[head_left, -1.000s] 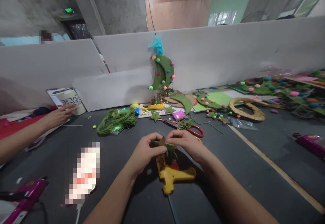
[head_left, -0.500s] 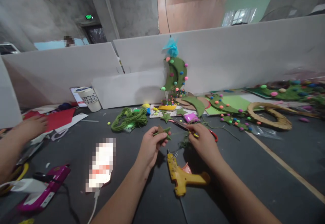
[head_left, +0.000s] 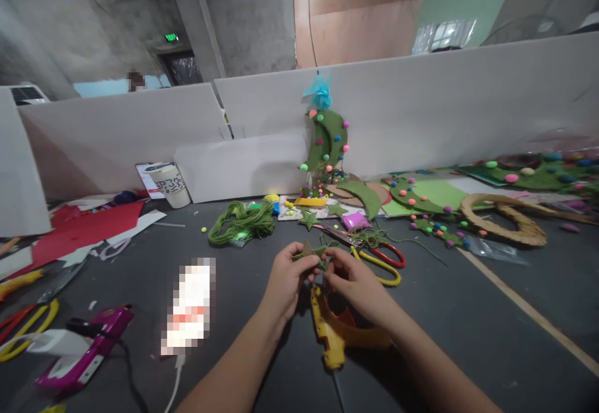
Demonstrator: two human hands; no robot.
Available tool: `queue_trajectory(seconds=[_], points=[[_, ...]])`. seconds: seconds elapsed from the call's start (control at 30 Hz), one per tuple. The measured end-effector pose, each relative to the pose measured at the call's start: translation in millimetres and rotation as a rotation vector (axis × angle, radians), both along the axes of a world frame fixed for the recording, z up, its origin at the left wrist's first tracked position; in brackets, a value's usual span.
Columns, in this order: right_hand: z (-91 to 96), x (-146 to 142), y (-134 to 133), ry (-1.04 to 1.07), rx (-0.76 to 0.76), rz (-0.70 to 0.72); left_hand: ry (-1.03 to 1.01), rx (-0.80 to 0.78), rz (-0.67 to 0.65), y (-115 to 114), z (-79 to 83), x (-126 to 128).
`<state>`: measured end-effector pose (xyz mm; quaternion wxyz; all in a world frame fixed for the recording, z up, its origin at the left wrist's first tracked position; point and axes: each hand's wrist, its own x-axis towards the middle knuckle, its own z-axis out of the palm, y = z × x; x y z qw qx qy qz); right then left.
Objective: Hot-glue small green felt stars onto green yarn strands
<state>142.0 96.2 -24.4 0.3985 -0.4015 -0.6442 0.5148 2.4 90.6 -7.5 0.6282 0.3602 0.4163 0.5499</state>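
My left hand (head_left: 289,274) is closed on a small green star (head_left: 312,252) with a brown cardboard-like face. From the other side, the bent fingers of my right hand (head_left: 352,277) pinch the star's right edge; whether a strand of yarn is between them I cannot tell. Scissors (head_left: 392,277) with red and yellow handles lie just beyond my right hand. Below both hands a yellow glue gun (head_left: 330,335) rests on the dark table, partly covered by my right hand and wrist. Loose green yarn (head_left: 374,236) trails by the scissors.
Behind are a green yarn skein (head_left: 241,221), green stars (head_left: 309,218) and a hanging crescent (head_left: 334,138) dotted with pompoms. A straw-coloured ring (head_left: 472,204) lies right. A lit phone (head_left: 189,307), a purple power strip (head_left: 88,357) and more scissors (head_left: 30,332) are left.
My right hand has let go of the scissors and moved left to the star. The scissors now lie on the table. Another person's arm at the left has gone from view.
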Motion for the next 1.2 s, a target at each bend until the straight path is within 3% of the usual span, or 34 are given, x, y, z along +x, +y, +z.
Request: queue_trajectory(seconds=[0.2,0.4,0.53,0.67,0.77,0.87,1.1,1.2], points=[[7.8,-1,-6,-0.329,0.211,-0.12,-0.028,-0.055,0.083,5,-3.8,-1],[9.4,2,-7,-0.578,0.519,-0.143,0.467,0.102,0.142,9,-5.1,-6],[14.3,8,-5,-0.662,0.686,-0.166,0.688,0.144,0.086,8,-3.7,-7],[19.3,13,-1,-0.653,0.741,-0.132,0.711,0.118,-0.073,6,0.5,-5],[21.8,18,1,-0.592,0.69,-0.135,0.639,0.085,-0.202,4,3.6,-6],[24.6,23,4,-0.457,0.548,-0.136,0.535,0.058,-0.301,2,6.4,-8],[22.2,34,11,0.053,-0.102,0.104,0.262,0.035,-0.458,-3,10.5,-7],[16.6,29,12,0.234,-0.214,0.115,0.179,0.016,-0.443,-4,11.3,-6]])
